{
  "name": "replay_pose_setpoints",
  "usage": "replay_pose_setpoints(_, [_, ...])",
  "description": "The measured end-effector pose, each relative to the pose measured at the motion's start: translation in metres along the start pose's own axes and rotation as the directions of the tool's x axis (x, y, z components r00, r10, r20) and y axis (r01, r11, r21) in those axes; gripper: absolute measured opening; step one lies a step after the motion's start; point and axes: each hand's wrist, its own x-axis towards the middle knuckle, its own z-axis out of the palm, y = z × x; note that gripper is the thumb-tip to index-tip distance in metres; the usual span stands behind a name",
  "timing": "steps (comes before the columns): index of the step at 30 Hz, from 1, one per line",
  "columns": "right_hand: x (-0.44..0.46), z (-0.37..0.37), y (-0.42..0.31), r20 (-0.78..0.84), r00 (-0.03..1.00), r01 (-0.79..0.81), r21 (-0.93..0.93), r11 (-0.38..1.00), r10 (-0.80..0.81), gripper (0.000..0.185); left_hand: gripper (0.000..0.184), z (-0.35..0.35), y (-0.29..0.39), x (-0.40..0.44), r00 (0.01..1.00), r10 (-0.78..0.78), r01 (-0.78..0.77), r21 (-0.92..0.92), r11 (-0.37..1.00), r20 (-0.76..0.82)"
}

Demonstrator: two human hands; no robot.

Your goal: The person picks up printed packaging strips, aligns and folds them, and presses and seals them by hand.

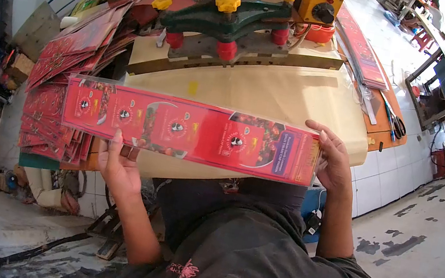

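A long red printed strip in clear plastic [205, 136] is held up across the front of a machine bed covered in tan sheet [279, 89]. My left hand [120, 167] grips its lower edge left of the middle, thumb on the front face. At the right end, my right hand [331, 157] pinches the strip between thumb and fingers. Behind the strip stands the machine's dark green clamp bar [226, 17] with yellow knobs and red feet.
Piles of red printed sheets [53, 103] lie at the left. A stack of red strips [362, 56], scissors [395, 119] and a pen rest on the orange table at the right. A yellow control box [318, 2] stands behind the machine bed.
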Motion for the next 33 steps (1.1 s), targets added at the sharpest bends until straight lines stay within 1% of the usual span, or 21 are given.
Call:
replay_pose_setpoints(3, [-0.005,0.000,-0.001,0.055,0.998,-0.019,-0.072,0.997,0.023,0.038,0.025,0.000,-0.003,0.000,0.999,-0.005,0.006,-0.026,1.000,0.032])
replay_pose_setpoints(5, [-0.002,-0.010,-0.011,0.094,0.996,0.031,-0.223,0.974,-0.011,0.034,0.026,-0.005,0.000,0.007,0.999,-0.008,0.010,-0.040,0.999,0.046])
replay_pose_setpoints(7, [0.002,-0.023,-0.030,0.041,0.992,0.124,-0.262,0.957,-0.118,0.028,0.029,-0.029,0.006,0.027,0.998,0.058,-0.058,-0.057,0.997,-0.001])
replay_pose_setpoints(9, [0.008,-0.027,-0.045,-0.043,0.965,0.239,-0.269,0.933,-0.260,0.026,0.027,-0.061,0.011,0.046,0.999,0.043,-0.043,-0.082,0.996,0.003])
replay_pose_setpoints(11, [0.013,-0.042,-0.061,-0.012,0.937,0.329,-0.309,0.892,-0.350,0.025,0.035,-0.073,0.017,0.054,0.995,0.102,-0.103,-0.136,0.985,-0.019])
replay_pose_setpoints(12, [0.015,-0.047,-0.068,-0.011,0.921,0.366,-0.317,0.875,-0.389,0.025,0.031,-0.083,0.019,0.056,0.990,0.131,-0.119,-0.171,0.978,0.061])
replay_pose_setpoints(13, [0.015,-0.042,-0.075,-0.007,0.882,0.442,-0.330,0.834,-0.471,0.024,0.031,-0.102,0.020,0.069,0.989,0.131,-0.118,-0.169,0.978,0.062])
replay_pose_setpoints(14, [0.015,-0.040,-0.082,0.016,0.851,0.500,-0.331,0.800,-0.525,0.024,0.030,-0.125,0.018,0.086,0.973,0.149,-0.123,-0.148,0.981,0.178])
replay_pose_setpoints(16, [0.014,-0.043,-0.093,0.079,0.795,0.593,-0.310,0.743,-0.601,0.024,0.028,-0.128,0.020,0.093,0.943,0.160,-0.128,-0.126,0.984,0.291])
replay_pose_setpoints(17, [0.018,-0.058,-0.095,0.079,0.796,0.591,-0.310,0.744,-0.600,0.024,0.018,-0.129,0.021,0.097,0.914,0.134,-0.167,0.053,0.985,0.383])
replay_pose_setpoints(18, [0.025,-0.080,-0.094,0.172,0.805,0.589,-0.345,0.731,-0.568,0.027,0.009,-0.123,0.025,0.098,0.880,0.091,-0.218,0.226,0.949,0.466])
replay_pose_setpoints(19, [0.028,-0.079,-0.095,0.262,0.807,0.590,-0.379,0.712,-0.529,0.031,0.009,-0.112,0.027,0.093,0.880,0.093,-0.219,0.225,0.949,0.466])
replay_pose_setpoints(21, [0.028,-0.075,-0.089,0.272,0.870,0.492,-0.506,0.708,-0.411,0.040,0.011,-0.091,0.024,0.080,0.945,-0.058,-0.164,0.618,0.769,0.323])
replay_pose_setpoints(22, [0.031,-0.092,-0.081,0.230,0.908,0.418,-0.556,0.719,-0.350,0.041,0.014,-0.098,0.021,0.081,0.947,-0.145,-0.072,0.630,0.773,0.287])
replay_pose_setpoints(23, [0.033,-0.107,-0.075,0.183,0.941,0.337,-0.602,0.724,-0.286,0.041,0.014,-0.102,0.016,0.082,0.947,-0.148,-0.069,0.629,0.775,0.287])
replay_pose_setpoints(26, [0.025,-0.100,-0.062,0.099,0.949,0.300,-0.562,0.770,-0.298,0.039,0.016,-0.094,0.014,0.070,0.927,-0.215,-0.092,0.743,0.662,0.307])
replay_pose_setpoints(28, [0.023,-0.102,-0.061,0.051,0.949,0.283,-0.573,0.769,-0.312,0.037,0.016,-0.092,0.013,0.071,0.923,-0.192,-0.128,0.737,0.664,0.333])
replay_pose_setpoints(30, [0.021,-0.099,-0.067,0.032,0.931,0.317,-0.565,0.762,-0.364,0.022,0.016,-0.090,0.012,0.077,0.914,-0.165,-0.174,0.724,0.667,0.371])
replay_pose_setpoints(31, [0.022,-0.095,-0.071,0.091,0.898,0.423,-0.442,0.791,-0.430,0.021,0.017,-0.093,0.012,0.084,0.926,-0.063,-0.208,0.643,0.737,0.372])
replay_pose_setpoints(32, [0.020,-0.090,-0.078,0.117,0.869,0.484,-0.406,0.775,-0.481,0.021,0.019,-0.098,0.013,0.089,0.933,0.033,-0.243,0.558,0.794,0.358])
replay_pose_setpoints(33, [0.018,-0.084,-0.085,0.138,0.837,0.540,-0.370,0.756,-0.530,0.021,0.019,-0.101,0.019,0.093,0.933,0.023,-0.236,0.563,0.792,0.360])
